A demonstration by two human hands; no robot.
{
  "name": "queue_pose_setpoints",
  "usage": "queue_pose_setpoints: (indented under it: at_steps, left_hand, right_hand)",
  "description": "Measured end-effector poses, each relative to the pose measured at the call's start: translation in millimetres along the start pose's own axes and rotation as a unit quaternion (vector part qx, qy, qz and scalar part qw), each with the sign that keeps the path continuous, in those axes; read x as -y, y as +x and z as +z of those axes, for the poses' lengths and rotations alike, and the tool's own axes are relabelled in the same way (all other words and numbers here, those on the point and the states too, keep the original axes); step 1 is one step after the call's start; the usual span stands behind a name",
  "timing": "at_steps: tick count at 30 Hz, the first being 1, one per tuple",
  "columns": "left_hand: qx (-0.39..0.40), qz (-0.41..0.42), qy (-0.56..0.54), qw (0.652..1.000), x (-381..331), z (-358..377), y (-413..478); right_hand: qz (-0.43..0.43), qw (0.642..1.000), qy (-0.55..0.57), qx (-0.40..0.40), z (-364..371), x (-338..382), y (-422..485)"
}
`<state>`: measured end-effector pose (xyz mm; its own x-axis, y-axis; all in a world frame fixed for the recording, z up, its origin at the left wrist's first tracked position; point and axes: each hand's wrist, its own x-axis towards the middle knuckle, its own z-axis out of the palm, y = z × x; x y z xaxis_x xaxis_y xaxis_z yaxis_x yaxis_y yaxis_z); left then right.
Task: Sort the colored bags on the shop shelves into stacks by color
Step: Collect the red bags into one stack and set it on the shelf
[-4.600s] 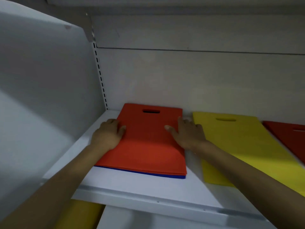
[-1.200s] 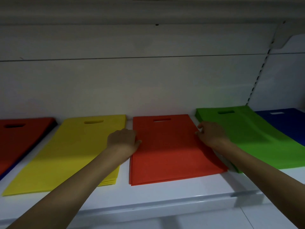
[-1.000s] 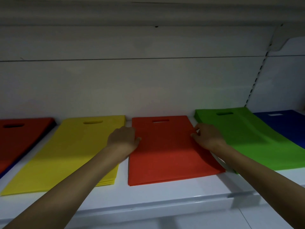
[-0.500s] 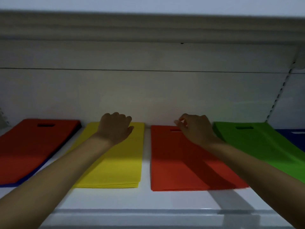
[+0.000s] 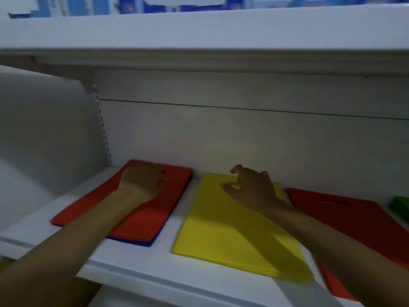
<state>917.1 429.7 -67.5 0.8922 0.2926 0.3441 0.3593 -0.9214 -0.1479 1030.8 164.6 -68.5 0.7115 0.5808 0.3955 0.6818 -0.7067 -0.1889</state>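
Note:
A red stack of bags (image 5: 152, 218) lies at the shelf's left end, with blue bags (image 5: 143, 243) showing under its front edge. My left hand (image 5: 141, 180) rests on its far end, near the handle hole. A yellow stack (image 5: 221, 235) lies to its right. Over the yellow stack's far end hovers my right hand (image 5: 250, 187), fingers loosely curled, thumb and forefinger apart, holding nothing. A second red stack (image 5: 358, 220) lies further right, partly hidden by my right forearm. A green stack (image 5: 401, 203) peeks in at the right edge.
The bags lie on a white shelf (image 5: 177, 282) with a white back wall. A grey side panel (image 5: 44, 134) closes off the left end. Another shelf (image 5: 199, 32) hangs low overhead and carries blurred blue items. A lower shelf level shows below the front lip.
The view swung left. My left hand went from the yellow stack to the left red stack. My right hand left the middle red stack and now hovers over the yellow one.

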Motion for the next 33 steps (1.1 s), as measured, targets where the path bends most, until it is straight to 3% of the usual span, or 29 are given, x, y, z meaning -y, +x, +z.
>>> queue_pose_setpoints:
  at_steps: [9,21,28,33]
  left_hand:
    - [0.097,-0.056,-0.043,0.993,135.3,56.3,1.8]
    - [0.105,-0.085,-0.219,0.966,165.4,107.0,-3.9]
    - [0.087,-0.111,-0.241,0.960,165.4,111.1,-2.8]
    - [0.040,-0.100,-0.299,0.948,164.7,108.2,-6.1]
  right_hand:
    - [0.034,0.997,-0.016,0.070,78.4,119.5,45.5]
    - [0.125,0.974,-0.033,0.186,127.7,167.3,44.2]
    - [0.123,0.977,-0.040,0.173,128.2,170.6,42.3]
    - [0.082,0.976,-0.194,0.056,128.1,175.9,37.4]
